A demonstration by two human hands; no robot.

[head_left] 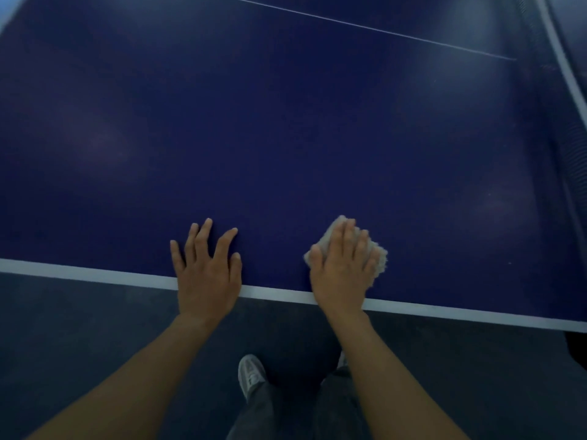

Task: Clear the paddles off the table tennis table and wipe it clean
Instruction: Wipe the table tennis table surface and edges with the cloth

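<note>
- Zero paddles on the table (286,122): clearing looks done.
- Right hand (343,271), flat, presses the cloth (379,254) under its palm; left hand (206,271) splayed alongside, empty.
- Beyond the fingertips, wiping probably remains.

Floor (79,312): dk grey-blue, matte, fills lower part of view.
Sneaker (252,374): lt grey/white, laced, flat on floor, toe pointing up-frame.
Trousers (260,411): dk grey, 2 legs, btm centre; one hem covers sneaker's heel.
Dark shape (576,347): far rt, too dim to ID.
</note>
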